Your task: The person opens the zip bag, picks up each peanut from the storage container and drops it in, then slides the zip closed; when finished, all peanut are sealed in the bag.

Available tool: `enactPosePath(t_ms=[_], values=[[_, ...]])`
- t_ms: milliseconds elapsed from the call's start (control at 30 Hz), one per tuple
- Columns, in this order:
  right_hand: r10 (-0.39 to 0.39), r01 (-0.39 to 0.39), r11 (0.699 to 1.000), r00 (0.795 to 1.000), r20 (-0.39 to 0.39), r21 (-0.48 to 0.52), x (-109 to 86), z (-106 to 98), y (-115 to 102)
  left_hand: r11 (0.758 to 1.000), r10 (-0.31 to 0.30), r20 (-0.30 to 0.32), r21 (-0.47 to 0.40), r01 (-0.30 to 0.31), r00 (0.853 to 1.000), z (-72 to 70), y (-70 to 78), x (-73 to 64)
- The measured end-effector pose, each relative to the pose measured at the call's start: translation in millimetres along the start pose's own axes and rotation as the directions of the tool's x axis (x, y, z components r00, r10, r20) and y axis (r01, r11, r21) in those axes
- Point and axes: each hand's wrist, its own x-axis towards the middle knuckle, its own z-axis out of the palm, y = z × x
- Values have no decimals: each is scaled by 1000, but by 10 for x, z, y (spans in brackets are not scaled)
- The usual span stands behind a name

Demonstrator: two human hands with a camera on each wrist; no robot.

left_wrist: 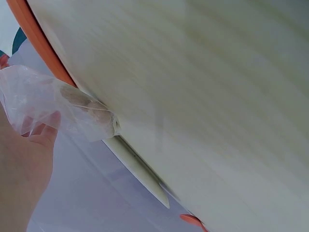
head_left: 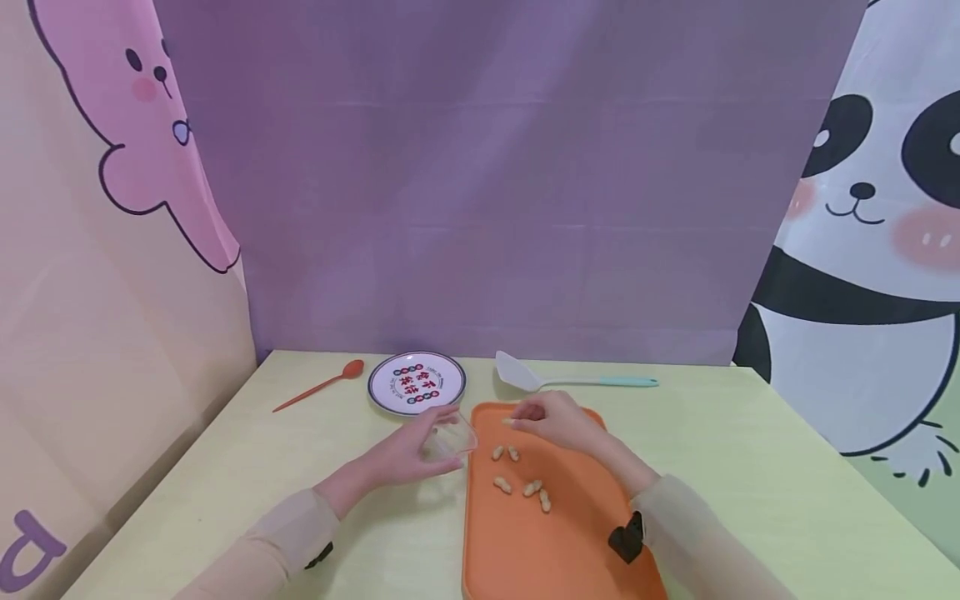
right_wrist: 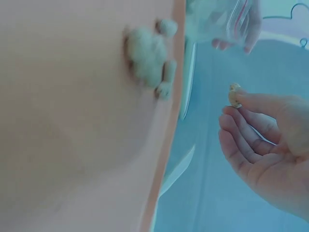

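Observation:
A clear plastic zip bag point(head_left: 454, 435) is held by my left hand point(head_left: 408, 452), thumb low and fingers high around it, beside the tray's left edge. In the left wrist view, peanuts point(left_wrist: 99, 114) show through the bottom of the bag. My right hand point(head_left: 558, 421) is over the far part of the orange tray point(head_left: 558, 554), pinching one peanut point(right_wrist: 234, 95) between thumb and fingertips. Several loose peanuts point(head_left: 502, 484) lie on the tray below the hands.
Behind my left hand is a white plate point(head_left: 382, 385) with a dark rim and red lettering. An orange spoon point(head_left: 318, 389) lies to its left. Beyond the tray lies a white spatula point(head_left: 520, 372) with a turquoise handle end. A purple cloth point(head_left: 495, 208) hangs at the table's back edge.

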Motion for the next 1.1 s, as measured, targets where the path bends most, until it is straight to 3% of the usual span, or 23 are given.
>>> enactPosePath(t_ms=[200, 367, 600, 1100], values=[[-15, 15, 999, 1000, 5, 52, 62, 47, -240, 1000, 5, -3, -1, -5, 1000, 0, -5, 2], [-72, 72, 996, 997, 5, 62, 124, 113, -368, 1000, 10, -7, -3, -10, 1000, 4, -14, 10], [-139, 135, 988, 989, 42, 80, 172, 210, -427, 1000, 25, -8, -7, -25, 1000, 21, -33, 17], [-150, 147, 987, 988, 45, 68, 176, 252, -429, 1000, 14, -2, 3, -14, 1000, 17, -24, 17]])
